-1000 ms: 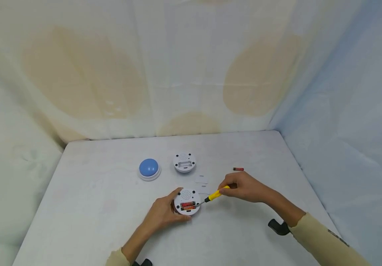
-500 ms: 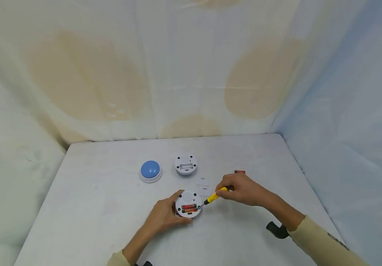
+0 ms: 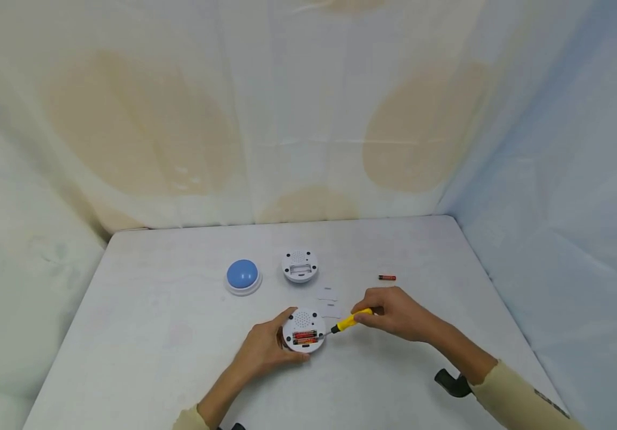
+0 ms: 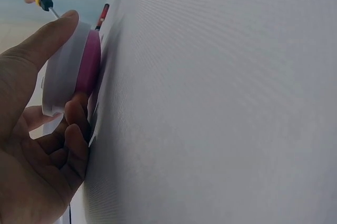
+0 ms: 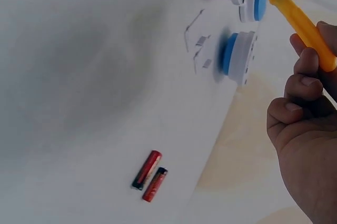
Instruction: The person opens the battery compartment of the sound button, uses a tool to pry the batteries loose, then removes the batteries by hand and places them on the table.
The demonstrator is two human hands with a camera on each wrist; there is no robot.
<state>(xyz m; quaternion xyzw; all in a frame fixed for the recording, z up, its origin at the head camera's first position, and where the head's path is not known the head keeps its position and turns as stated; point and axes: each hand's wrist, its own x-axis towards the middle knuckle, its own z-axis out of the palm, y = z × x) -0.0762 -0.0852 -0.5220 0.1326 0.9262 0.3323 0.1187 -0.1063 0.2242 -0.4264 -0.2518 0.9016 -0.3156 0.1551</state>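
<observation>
My left hand [image 3: 265, 345] grips the rim of a round white push-button light [image 3: 303, 318], turned bottom-up. Its pink dome [image 4: 89, 62] faces down in the left wrist view, close to the tabletop. Two red-and-black batteries [image 3: 305, 338] lie side by side in its uncovered battery compartment. My right hand [image 3: 394, 313] pinches the yellow handle of a screwdriver [image 3: 350, 321] between thumb and fingers. The metal tip reaches the right end of the compartment, at the lower battery. In the right wrist view the tip runs out of the frame's top edge.
A blue-domed button light [image 3: 242, 275] stands upright behind. Beside it a second one [image 3: 300, 267] lies bottom-up, its battery compartment bare. Two white battery covers [image 3: 330, 309] lie flat near the held light. Two loose batteries [image 5: 147, 170] lie at the back right.
The head view shifted slightly at first. My right hand has since lowered a little toward me, tilting the screwdriver flatter and uncovering the loose batteries behind. My left hand stays on the light.
</observation>
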